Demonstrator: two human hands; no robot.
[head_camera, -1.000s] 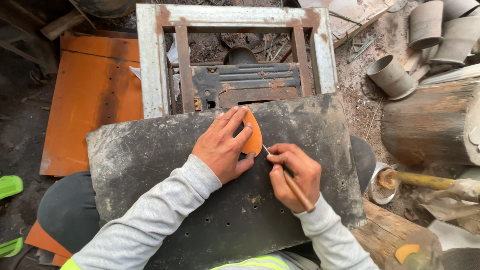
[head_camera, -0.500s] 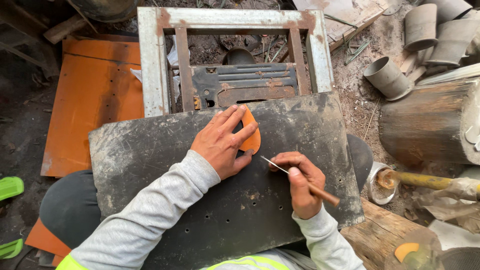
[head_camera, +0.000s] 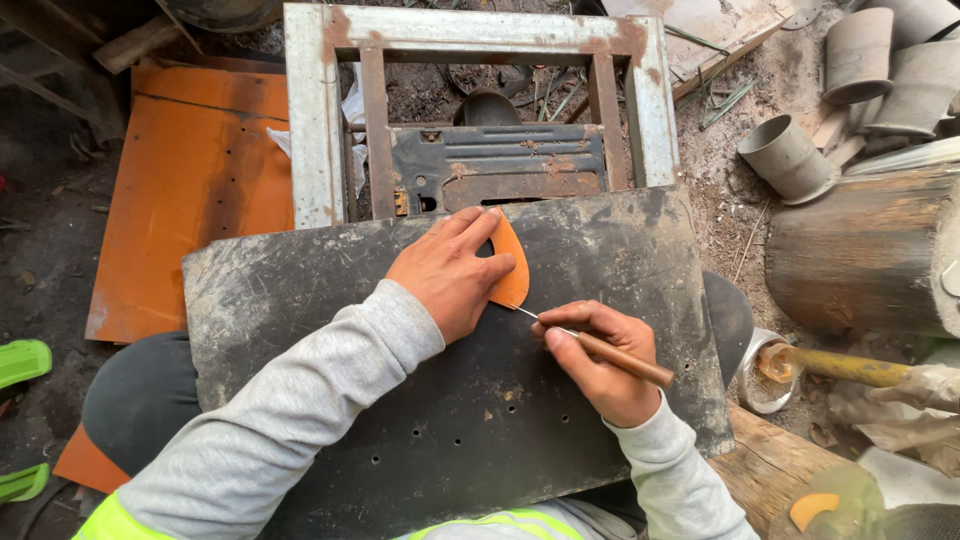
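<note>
A dark, scuffed metal sheet (head_camera: 300, 300) lies across my lap. My left hand (head_camera: 447, 272) presses a small orange leaf-shaped template (head_camera: 510, 270) flat on the sheet, fingers spread over it. My right hand (head_camera: 600, 360) is closed around a wooden-handled scriber (head_camera: 610, 356). The thin metal tip of the scriber touches the sheet at the lower edge of the template. Grey sleeves cover both arms.
A rusty white metal frame (head_camera: 310, 110) stands just beyond the sheet. An orange panel (head_camera: 190, 190) lies on the ground to the left. A thick log (head_camera: 860, 265), grey pipe pieces (head_camera: 785, 155) and a yellow-handled tool (head_camera: 840, 365) are on the right.
My right hand has slid the scriber from the template's right side down toward its lower edge and swung the handle out to the right. The left hand stays on the template.
</note>
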